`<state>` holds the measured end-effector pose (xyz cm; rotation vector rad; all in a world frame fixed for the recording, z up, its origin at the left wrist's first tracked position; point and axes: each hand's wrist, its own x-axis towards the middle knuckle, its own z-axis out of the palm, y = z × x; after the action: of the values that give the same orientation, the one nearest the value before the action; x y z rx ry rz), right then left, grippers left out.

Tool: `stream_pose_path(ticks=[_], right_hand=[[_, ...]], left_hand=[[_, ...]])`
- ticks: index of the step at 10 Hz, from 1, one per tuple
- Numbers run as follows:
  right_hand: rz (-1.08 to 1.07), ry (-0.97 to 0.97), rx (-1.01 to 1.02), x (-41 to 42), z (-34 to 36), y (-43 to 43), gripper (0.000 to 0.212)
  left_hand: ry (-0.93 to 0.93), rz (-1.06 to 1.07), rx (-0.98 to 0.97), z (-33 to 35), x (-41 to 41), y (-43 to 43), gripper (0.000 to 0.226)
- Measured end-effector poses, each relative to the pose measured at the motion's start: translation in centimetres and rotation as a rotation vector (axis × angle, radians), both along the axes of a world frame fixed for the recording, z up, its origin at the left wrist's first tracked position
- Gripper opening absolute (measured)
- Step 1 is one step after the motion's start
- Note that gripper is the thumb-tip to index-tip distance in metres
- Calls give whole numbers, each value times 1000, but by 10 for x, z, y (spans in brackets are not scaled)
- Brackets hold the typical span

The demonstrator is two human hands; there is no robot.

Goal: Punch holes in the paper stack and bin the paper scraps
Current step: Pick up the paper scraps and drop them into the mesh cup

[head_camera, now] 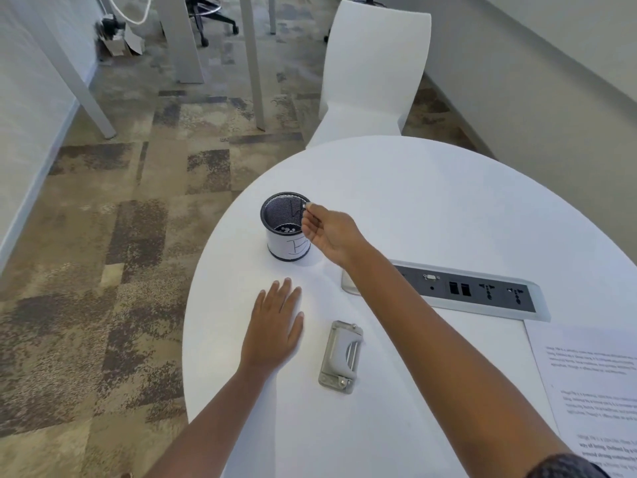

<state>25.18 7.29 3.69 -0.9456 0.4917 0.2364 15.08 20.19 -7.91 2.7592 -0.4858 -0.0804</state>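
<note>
White laminate covers the round tabletop (431,208) in the head view, and near its left edge stands a black mesh cup (285,225) wrapped in a white paper label with a hand-drawn mark that looks like a boxy letter, though I cannot read it for certain. Small white paper scraps (286,230) lie at the bottom of the cup.

The right hand (327,232) reaches out to the cup's rim, its fingertips (307,209) pinched together on a tiny white scrap held just over the opening. The left hand (275,326) lies flat and open, palm down on the tabletop, fingers spread, nearer the person than the cup and empty.

Just to the right of the left hand lies a grey metal hole punch (340,357), resting lengthwise on the tabletop, apart from both hands. The paper stack (593,381) sits at the right edge of the view, printed with paragraphs of small black text too blurred to read, partly hidden by the right forearm.

Set into the tabletop beyond the stack is a grey power and data panel (462,291) with sockets and ports. A white chair (372,63) stands at the far side of the table on patterned brown carpet (103,270).
</note>
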Motion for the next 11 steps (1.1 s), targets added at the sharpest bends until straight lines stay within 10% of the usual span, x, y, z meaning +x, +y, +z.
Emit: stream_pose_path(ticks=[4,9,11], right_hand=[[113,-219,-996,31,-3,7,19],[199,-149,-884,18,-9,0,36],[158,-4,-616,18,-9,-1,11]], left_hand=[[-48,1,-9,-3,1,1,47],[-107,11,-31,-10,1,1,45],[-149,16,-46,-13,1,1,41]])
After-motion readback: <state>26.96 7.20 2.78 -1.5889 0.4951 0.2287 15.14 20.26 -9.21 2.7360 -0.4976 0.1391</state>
